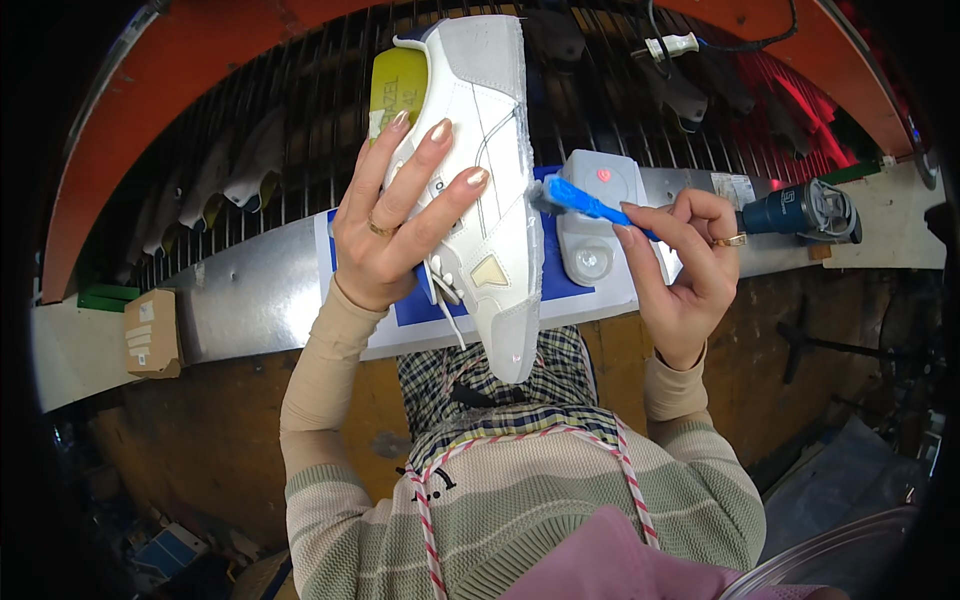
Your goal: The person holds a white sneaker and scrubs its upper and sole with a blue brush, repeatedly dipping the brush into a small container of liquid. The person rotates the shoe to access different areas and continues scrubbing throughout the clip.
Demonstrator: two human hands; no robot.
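Note:
A white and grey shoe upper (500,150) is held up on its side, toe toward me, with a yellow-green shoe last (392,85) showing at its opening. My left hand (395,215) grips it from the left, fingers spread over its side. In my right hand (690,255) a brush with a blue handle (585,200) is pinched between thumb and fingers. Its dark bristles touch or nearly touch the shoe's lower edge, which looks wet or rough. Behind the brush stands a light grey dispenser-like container (597,172) with a rounded clear part in front.
Beneath my hands runs a metal ledge (250,305) with a blue and white sheet (415,308). Dark shoe uppers (262,160) lie on the roller rack beyond. A blue power tool (790,210) sits at right, a cardboard box (152,333) at left. A white plug (672,46) hangs above.

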